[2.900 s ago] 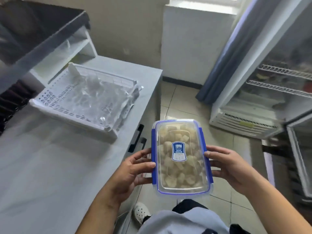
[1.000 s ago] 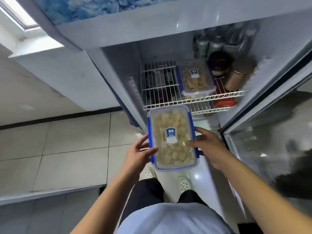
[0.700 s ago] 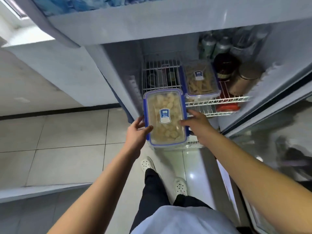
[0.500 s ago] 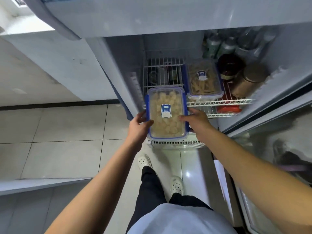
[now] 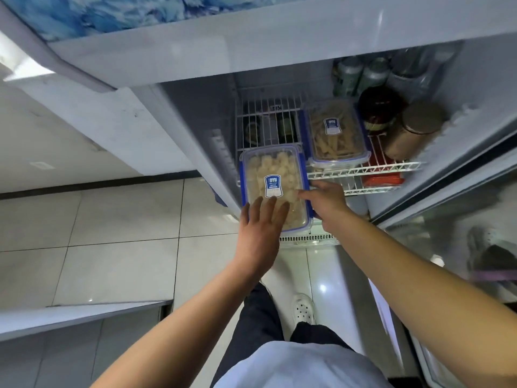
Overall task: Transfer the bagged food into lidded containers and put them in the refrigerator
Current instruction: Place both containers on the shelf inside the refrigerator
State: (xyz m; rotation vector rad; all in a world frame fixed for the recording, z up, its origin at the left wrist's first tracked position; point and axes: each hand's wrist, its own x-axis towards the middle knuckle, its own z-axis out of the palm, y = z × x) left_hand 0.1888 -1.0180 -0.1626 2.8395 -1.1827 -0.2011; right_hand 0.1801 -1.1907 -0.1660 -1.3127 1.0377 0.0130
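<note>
A: Head view. Where is the container [image 5: 275, 189]?

B: At the open refrigerator [image 5: 195, 121], left side. Clear tub, blue clips, pale chunks inside, label on the lid. Its far end lies over the wire shelf [image 5: 363, 170] and its near end juts out past the front rail. Cannot tell if the base rests on the wires.

A: Left hand [image 5: 260, 225]?

B: Palm down on the near part of the lid. Fingers straight and close together, tips touching the label's lower edge. It curls round nothing.

A: Right hand [image 5: 326, 201]?

B: At the tub's right side, near the blue clip. The thumb lies across the lid and the other fingers wrap the side wall, so it grips the tub.

A: What are the neighbours?

B: A second container [image 5: 334, 133] of the same make sits on the shelf just beside it, to the right and deeper in. Right of that stand a dark jar [image 5: 380, 107] and a brown-lidded jar [image 5: 414, 130]. There are cans [image 5: 349, 75] at the back. A red pack [image 5: 382, 177] shows below the shelf. A white shoe [image 5: 303, 308] is on the tile floor underneath.
</note>
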